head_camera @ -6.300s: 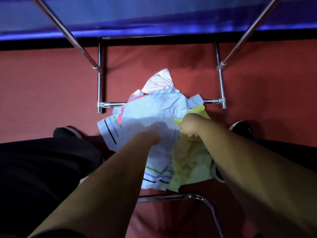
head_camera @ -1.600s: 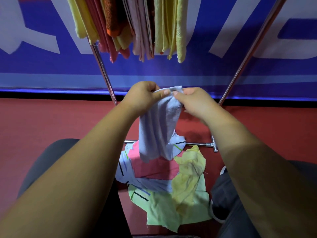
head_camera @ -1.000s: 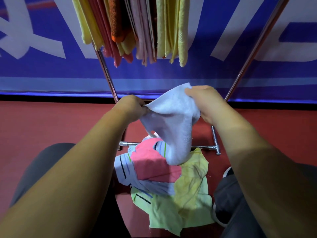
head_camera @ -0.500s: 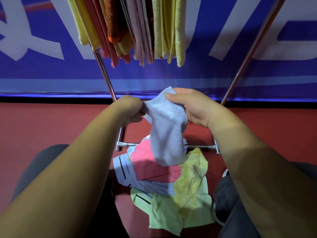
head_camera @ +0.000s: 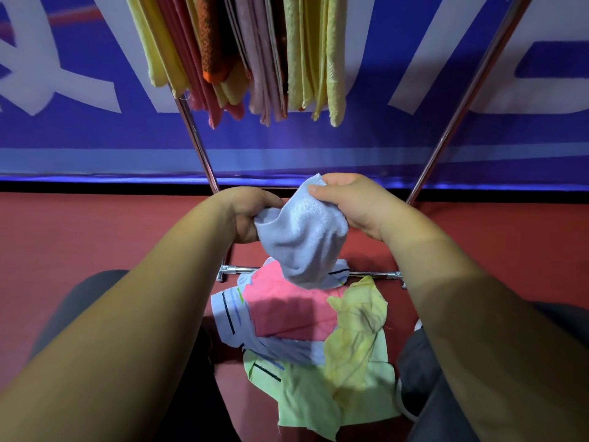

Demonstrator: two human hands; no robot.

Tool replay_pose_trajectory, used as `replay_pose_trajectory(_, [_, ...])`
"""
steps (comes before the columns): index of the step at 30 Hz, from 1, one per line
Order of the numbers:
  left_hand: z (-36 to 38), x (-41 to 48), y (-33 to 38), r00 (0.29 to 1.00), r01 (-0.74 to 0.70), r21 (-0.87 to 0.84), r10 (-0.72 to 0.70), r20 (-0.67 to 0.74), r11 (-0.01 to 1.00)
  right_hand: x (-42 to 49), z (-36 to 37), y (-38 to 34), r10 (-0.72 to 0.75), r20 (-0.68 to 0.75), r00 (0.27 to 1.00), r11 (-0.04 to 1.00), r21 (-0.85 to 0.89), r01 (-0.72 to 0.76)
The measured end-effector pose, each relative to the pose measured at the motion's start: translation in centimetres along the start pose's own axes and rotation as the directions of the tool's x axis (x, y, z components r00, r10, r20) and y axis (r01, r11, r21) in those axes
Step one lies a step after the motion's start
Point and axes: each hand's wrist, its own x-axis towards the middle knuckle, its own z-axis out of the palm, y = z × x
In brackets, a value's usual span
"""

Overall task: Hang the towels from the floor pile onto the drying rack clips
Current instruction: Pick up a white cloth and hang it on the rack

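Note:
A small light blue towel [head_camera: 302,237] hangs between my two hands at mid-frame. My left hand [head_camera: 247,215] grips its left edge, and my right hand [head_camera: 353,202] pinches its upper right corner. Below it on the red floor lies the pile [head_camera: 306,330] of pink, striped blue, yellow and green towels. Several yellow, pink and orange towels [head_camera: 242,52] hang from the top of the drying rack; the clips are out of view.
The rack's metal legs [head_camera: 197,138] slant down on both sides to a low crossbar [head_camera: 373,275] behind the pile. A blue banner with white letters [head_camera: 79,129] covers the wall. My knees flank the pile.
The towel was lifted off the floor pile to chest height. In the last second my hands shifted their hold along its top edge and bunched it slightly.

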Motion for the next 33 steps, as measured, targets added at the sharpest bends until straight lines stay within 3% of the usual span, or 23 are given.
replay_pose_trajectory(4, [0.0,0.8,-0.3,1.0,0.011,-0.052,-0.01,0.023,0.999,0.3,0.2,0.3,-0.012,-0.073,0.997,0.998,-0.066,0.007])
replay_pose_trajectory(12, [-0.1,1.5,-0.5,0.979,-0.182,-0.015,0.18,-0.092,0.983,0.9,0.1,1.3,-0.029,-0.092,0.995,0.994,-0.104,0.019])
replay_pose_trajectory(17, [0.7,1.5,-0.7,0.946,-0.324,-0.015,0.324,0.001,0.946,1.2,0.3,1.6,-0.019,-0.112,0.994,1.0,-0.009,0.018])
replay_pose_trajectory(22, [0.5,1.1,-0.5,0.932,-0.354,-0.022,0.355,0.073,0.935,1.0,0.4,1.3,0.024,-0.094,0.995,0.99,0.14,-0.011])
replay_pose_trajectory(27, [0.7,0.8,-0.4,0.913,-0.402,-0.019,0.402,0.076,0.916,1.1,0.7,1.1,-0.003,-0.154,0.988,0.987,0.156,0.027])
replay_pose_trajectory(29, [0.6,0.7,-0.3,0.912,-0.409,0.017,0.407,0.048,0.913,1.4,0.6,1.2,-0.024,-0.185,0.982,0.989,0.138,0.05])
replay_pose_trajectory(33, [0.1,0.6,0.0,0.882,-0.425,0.173,0.449,-0.144,0.889,1.7,0.3,1.2,-0.073,-0.258,0.963,0.988,0.111,0.105])
